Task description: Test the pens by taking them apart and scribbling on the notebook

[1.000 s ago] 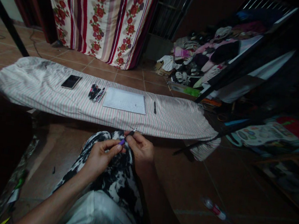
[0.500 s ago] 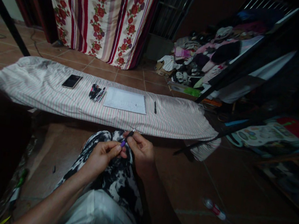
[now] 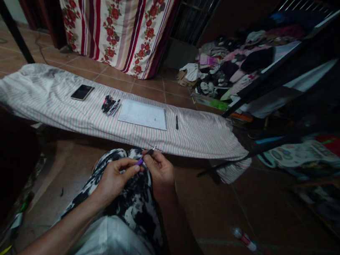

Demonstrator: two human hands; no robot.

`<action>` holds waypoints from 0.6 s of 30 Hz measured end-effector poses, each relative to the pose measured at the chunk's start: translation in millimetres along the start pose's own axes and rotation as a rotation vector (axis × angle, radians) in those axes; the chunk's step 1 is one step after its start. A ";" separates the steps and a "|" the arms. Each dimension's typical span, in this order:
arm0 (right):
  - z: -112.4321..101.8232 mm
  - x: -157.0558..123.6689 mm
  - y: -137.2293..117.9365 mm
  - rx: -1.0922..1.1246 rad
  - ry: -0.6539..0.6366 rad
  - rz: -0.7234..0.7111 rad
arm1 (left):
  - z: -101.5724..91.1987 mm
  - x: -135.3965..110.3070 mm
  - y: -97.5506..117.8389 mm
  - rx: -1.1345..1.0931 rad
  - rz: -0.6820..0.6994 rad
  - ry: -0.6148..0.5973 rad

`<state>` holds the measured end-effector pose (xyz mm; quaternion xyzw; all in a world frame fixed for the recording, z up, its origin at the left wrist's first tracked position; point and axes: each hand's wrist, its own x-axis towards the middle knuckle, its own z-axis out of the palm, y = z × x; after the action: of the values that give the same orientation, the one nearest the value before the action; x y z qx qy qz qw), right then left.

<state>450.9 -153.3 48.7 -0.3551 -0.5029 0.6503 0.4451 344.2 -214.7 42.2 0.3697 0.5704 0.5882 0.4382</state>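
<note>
Above my knees, both hands grip a small pen (image 3: 140,162) with a purple end, a dark middle and a pale tip. My left hand (image 3: 116,177) pinches the purple end between thumb and fingers. Around the dark part near the tip, my right hand (image 3: 161,172) is closed. The pen is tilted, its tip up and to the right, close to the front edge of the cloth-covered bench (image 3: 64,112). On that bench lie a spiral notebook (image 3: 143,114), a bunch of pens (image 3: 109,105) to its left and a single dark pen (image 3: 177,122) to its right.
A phone (image 3: 82,92) rests on the bench's left part. Behind it hangs a floral curtain (image 3: 112,18), with a clothes pile (image 3: 229,64) at back right. A plastic bottle (image 3: 244,238) and a small dark piece (image 3: 61,192) lie on the tiled floor.
My hands have shifted very slightly, and the pen's pale tip sits a little farther up and right. Both hands keep their hold on it. The bench items stay put.
</note>
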 end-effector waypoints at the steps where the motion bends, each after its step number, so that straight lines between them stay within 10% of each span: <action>1: 0.1 0.0 0.0 0.000 -0.001 0.004 | -0.1 0.0 0.0 0.002 -0.002 0.003; 18: -8.7 5.2 -0.6 -0.051 -0.028 -0.049 | -2.5 -2.1 4.1 -0.074 -0.057 -0.084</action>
<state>457.1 -145.5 47.2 -0.3447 -0.5340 0.6311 0.4447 342.3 -217.5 46.3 0.3613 0.5395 0.5803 0.4916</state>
